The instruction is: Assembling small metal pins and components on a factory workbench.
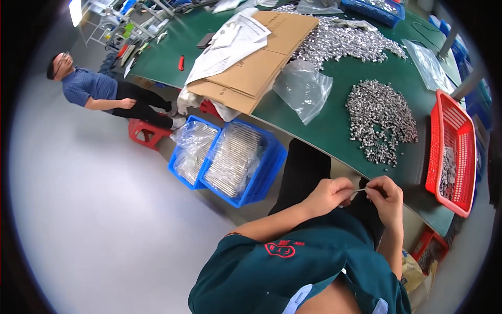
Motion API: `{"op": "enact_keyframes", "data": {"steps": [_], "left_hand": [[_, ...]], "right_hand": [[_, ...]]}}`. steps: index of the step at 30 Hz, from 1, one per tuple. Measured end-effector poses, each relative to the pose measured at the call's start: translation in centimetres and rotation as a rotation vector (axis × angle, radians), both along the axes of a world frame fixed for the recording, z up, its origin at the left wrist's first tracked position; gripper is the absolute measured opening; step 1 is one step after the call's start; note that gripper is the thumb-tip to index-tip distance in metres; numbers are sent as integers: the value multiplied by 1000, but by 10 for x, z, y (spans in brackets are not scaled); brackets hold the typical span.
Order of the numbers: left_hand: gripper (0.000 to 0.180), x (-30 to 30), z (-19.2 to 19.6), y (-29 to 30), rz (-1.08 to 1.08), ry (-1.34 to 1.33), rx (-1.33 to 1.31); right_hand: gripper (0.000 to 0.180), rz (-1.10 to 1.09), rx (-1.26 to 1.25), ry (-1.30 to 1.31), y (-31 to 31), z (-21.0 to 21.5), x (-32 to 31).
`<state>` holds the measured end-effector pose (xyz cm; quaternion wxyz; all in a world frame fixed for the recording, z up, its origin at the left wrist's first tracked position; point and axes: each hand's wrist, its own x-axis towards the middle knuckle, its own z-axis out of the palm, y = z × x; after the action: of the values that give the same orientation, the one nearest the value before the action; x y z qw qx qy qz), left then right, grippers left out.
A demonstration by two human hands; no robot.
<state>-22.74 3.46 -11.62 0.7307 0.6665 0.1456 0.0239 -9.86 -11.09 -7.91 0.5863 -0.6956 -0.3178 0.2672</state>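
Observation:
My left hand [329, 195] and my right hand [386, 200] are close together over my lap, just off the near edge of the green table [342, 141]. The fingers of both are closed in a pinch. A thin, short metal rod [360, 190] spans the gap between my fingertips, one end in each hand. Its ends are hidden by the fingers, so I cannot see whether a small part sits on it. Beyond my right hand, a pile of small silvery cylindrical metal pieces [379, 112] lies on the table.
A red plastic basket [435, 152] with metal pieces stands at the table's right edge. Blue crates [269, 170] of bagged rods sit at the left. Flat cardboard [235, 86], a clear bag [303, 89] and a larger shiny heap [345, 44] lie farther back. A person [94, 86] sits on a red stool.

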Motion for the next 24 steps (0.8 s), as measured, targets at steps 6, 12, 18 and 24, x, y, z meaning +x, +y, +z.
{"op": "enact_keyframes", "data": {"steps": [6, 12, 18, 24], "left_hand": [[11, 0, -8, -2, 26, -26, -242], [10, -2, 7, 3, -92, -50, 73], [10, -3, 2, 1, 38, -107, -187], [10, -8, 15, 9, -87, -101, 148]], "right_hand": [[14, 36, -14, -94, 0, 8, -2], [12, 88, -100, -338, -5, 24, -3], [11, -44, 81, -113, 4, 9, -14], [11, 110, -97, -284, -1, 25, -7]]}}
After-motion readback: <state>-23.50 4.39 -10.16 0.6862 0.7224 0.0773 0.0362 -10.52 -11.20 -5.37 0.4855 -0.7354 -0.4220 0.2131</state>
